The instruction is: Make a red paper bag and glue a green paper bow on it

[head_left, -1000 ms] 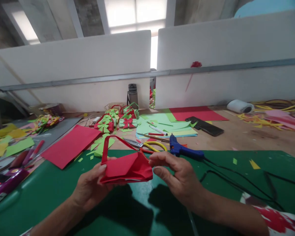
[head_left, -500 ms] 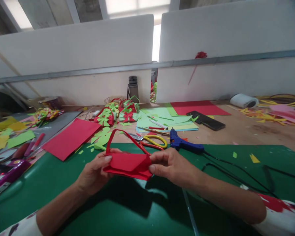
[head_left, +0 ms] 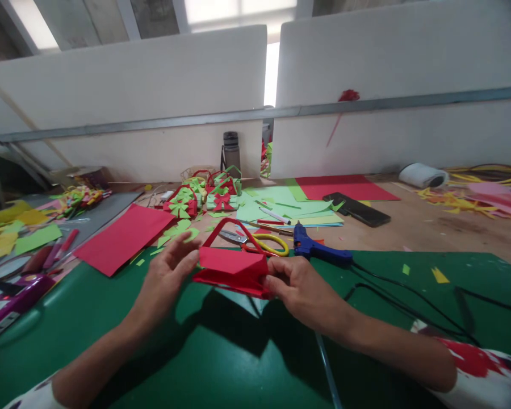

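Observation:
A small red paper handbag (head_left: pixel 232 261) with a looped red handle is held up above the green mat, its flap folded over the front. My right hand (head_left: pixel 296 287) pinches the bag's right end between thumb and fingers. Just off the bag's left end, my left hand (head_left: pixel 170 270) has its fingers apart, and nothing shows in its grasp. Behind the bag lie scissors (head_left: pixel 272 243) with yellow and red handles, partly covered by the bag's handle. To the right of them rests a blue glue gun (head_left: pixel 321 250), its black cord trailing across the mat.
Finished little red and green paper bags (head_left: pixel 222 200) cluster at the back, before a dark bottle (head_left: pixel 230 150). Red paper (head_left: pixel 125 238) and green scraps lie left of centre. Pale green sheets (head_left: pixel 289 210) and a phone (head_left: pixel 360 212) sit behind the glue gun. A purple device (head_left: pixel 17 307) is far left.
My left hand has let go of the bag's left end and drawn back to the left. The bag, in my right hand, has moved slightly up and right.

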The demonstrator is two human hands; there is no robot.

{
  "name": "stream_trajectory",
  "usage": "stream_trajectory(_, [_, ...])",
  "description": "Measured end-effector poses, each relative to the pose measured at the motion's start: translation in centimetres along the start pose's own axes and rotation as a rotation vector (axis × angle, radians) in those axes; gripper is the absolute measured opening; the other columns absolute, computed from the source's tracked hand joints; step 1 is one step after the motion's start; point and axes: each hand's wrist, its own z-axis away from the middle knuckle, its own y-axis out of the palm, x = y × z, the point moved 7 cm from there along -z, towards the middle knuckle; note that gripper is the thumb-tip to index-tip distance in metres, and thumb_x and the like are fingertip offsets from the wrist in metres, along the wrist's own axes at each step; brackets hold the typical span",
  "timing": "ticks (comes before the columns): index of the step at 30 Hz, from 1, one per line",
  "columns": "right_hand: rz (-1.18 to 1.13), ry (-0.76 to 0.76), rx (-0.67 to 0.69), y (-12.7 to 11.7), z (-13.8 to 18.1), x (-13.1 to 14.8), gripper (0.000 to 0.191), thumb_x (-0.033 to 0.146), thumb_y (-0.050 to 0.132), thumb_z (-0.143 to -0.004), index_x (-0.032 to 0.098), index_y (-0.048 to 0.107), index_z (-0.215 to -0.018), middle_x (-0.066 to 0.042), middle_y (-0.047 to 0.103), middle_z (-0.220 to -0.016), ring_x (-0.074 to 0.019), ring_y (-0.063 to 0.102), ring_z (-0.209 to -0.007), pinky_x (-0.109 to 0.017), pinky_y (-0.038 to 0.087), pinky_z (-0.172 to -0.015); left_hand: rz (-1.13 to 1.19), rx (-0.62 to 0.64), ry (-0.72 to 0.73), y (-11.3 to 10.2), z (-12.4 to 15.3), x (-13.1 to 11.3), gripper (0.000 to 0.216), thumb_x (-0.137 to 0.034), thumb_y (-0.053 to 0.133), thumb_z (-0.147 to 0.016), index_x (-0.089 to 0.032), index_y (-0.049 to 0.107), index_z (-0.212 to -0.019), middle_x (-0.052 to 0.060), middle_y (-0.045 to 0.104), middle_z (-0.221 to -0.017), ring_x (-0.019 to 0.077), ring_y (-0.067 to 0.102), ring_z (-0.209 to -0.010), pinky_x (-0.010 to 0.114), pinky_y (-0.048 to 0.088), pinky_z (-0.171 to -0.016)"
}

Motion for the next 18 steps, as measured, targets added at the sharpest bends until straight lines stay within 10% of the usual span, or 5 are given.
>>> stream_trajectory(3, [0.136, -0.053, -0.074, -0.2, 0.0, 0.1, 0.024, 0.017, 0.046, -0.080, 0.020, 0.037, -0.058, 0.006, 0.040, -0.054, -0.0092, 0.036, -0.052, -0.024, 0.026, -0.048, -0.335, -0.099, 0.577, 0.0, 2.8, -4.4, 0.036, -0.014, 0.075, -0.066, -0.026, 0.068, -0.100, 0.002, 0.066, -0.100, 0.0211, 0.056, -0.097, 0.028, 0.041, -0.088])
stream_trajectory(6, [0.195, -0.091, -0.069, 0.2, 0.1, 0.0, 0.022, 0.017, 0.043, -0.082, 0.020, 0.040, -0.060, 0.005, 0.043, -0.054, -0.0093, 0.038, -0.051, -0.024, 0.026, -0.048, -0.633, 0.222, 0.915, 3.9, 5.4, -4.7, 0.039, -0.012, 0.075, -0.066, -0.026, 0.069, -0.102, 0.004, 0.069, -0.095, 0.0226, 0.057, -0.089, 0.033, 0.041, -0.087])
stream_trajectory(18, [0.137, -0.090, -0.012, 1.0, 0.2, 0.1, 0.025, 0.022, 0.051, -0.081, 0.019, 0.042, -0.058, 0.006, 0.045, -0.053, -0.0090, 0.039, -0.051, -0.023, 0.028, -0.049, -0.928, 0.436, 0.948, 7.2, 4.8, -0.9, 0.015, -0.016, 0.053, -0.086, -0.022, 0.067, -0.086, 0.006, 0.071, -0.087, 0.0185, 0.055, -0.076, 0.032, 0.037, -0.071])
